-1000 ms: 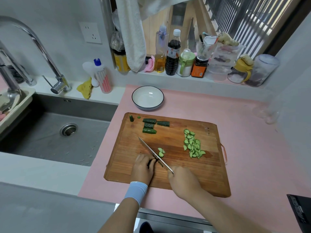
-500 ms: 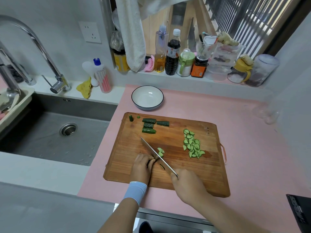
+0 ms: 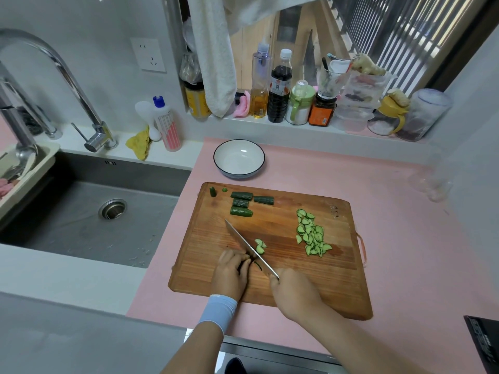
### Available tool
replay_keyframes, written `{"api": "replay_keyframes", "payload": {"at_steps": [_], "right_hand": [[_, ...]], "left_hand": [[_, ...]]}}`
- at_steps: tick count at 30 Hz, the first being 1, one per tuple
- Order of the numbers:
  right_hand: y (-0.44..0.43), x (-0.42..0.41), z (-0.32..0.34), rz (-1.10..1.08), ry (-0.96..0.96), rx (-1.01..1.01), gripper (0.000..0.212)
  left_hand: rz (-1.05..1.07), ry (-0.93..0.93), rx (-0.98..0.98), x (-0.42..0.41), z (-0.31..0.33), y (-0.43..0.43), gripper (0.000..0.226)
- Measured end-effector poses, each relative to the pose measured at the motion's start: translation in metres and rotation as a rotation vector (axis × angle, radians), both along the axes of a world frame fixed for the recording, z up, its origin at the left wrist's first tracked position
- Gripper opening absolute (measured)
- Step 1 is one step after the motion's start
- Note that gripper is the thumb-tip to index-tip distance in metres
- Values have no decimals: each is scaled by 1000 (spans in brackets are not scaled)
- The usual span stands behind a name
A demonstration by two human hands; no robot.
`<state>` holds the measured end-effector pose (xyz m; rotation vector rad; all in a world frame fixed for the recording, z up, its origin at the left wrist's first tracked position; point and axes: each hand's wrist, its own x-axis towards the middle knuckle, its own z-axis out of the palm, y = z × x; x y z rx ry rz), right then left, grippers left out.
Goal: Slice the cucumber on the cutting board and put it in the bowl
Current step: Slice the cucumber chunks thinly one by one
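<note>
A wooden cutting board (image 3: 283, 268) lies on the pink counter. My right hand (image 3: 295, 295) grips a knife (image 3: 249, 248), its blade angled up-left across the board. My left hand (image 3: 231, 272), fingers curled, holds down a cucumber piece (image 3: 249, 263) that is mostly hidden, right against the blade. A few fresh slices (image 3: 260, 245) lie just right of the blade. A pile of slices (image 3: 310, 233) sits further right. Several uncut cucumber chunks (image 3: 243, 203) lie at the board's far side. An empty white bowl (image 3: 239, 157) stands behind the board.
A steel sink (image 3: 89, 214) with a tall tap (image 3: 67, 76) is to the left. Bottles and jars (image 3: 297, 98) line the window ledge. A towel (image 3: 213, 55) hangs above. A dark object (image 3: 484, 341) sits at the lower right corner. A glass (image 3: 432, 182) stands at right.
The knife blade rose and came down again slightly nearer my left hand. My left hand stayed on the cucumber piece. The slice piles have not moved.
</note>
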<state>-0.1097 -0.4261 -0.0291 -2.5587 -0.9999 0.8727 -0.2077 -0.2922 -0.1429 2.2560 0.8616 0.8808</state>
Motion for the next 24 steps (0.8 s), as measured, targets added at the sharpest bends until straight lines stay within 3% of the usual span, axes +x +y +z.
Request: {"api": "replay_keyframes", "payload": {"at_steps": [24], "right_hand": [[-10, -5, 11, -4, -8, 15, 34]], "left_hand": [[28, -2, -26, 1, 0, 1, 11]]}}
